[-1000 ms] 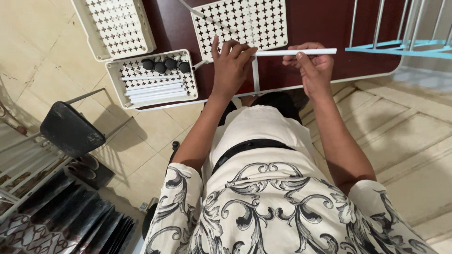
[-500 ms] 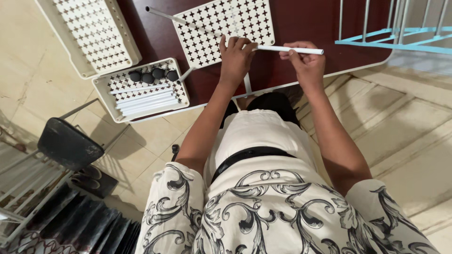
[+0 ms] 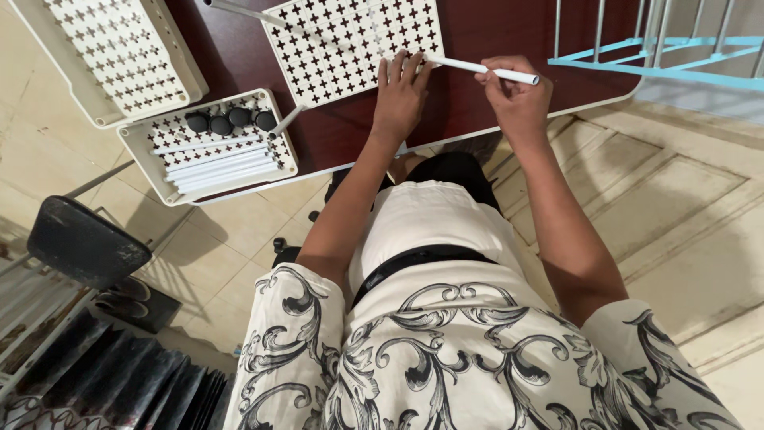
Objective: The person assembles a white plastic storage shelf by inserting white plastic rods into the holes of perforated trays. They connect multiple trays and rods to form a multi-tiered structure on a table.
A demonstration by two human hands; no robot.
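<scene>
Under both hands lay the dark red counter (image 3: 493, 32), and on it, beneath the left hand (image 3: 400, 91), a white panel (image 3: 350, 40) pierced with cross-shaped holes. The left hand pressed flat on the panel's near corner, fingers spread and clamped on nothing. The right hand (image 3: 517, 99) was closed around a white tube (image 3: 477, 68), which ran from that hand's grip toward the left fingertips and met the panel's corner there.

Judging by that meeting point, the tube seemed to be going into a corner socket; doing it well would call for keeping the tube in line with the socket, pushing straight along its length, and holding the panel firmly so it could not slide.

Left of the left hand sat a shallow white tray (image 3: 151, 187) with the same cross pattern. It held a row of black round caps (image 3: 219, 122) on the far side and a bundle of white tubes (image 3: 219, 166) lying side by side nearer the person. Farther left and beyond it, a larger perforated tray (image 3: 103, 56) looked empty where it showed. Another tube (image 3: 239, 11) lay beyond the panel.
</scene>
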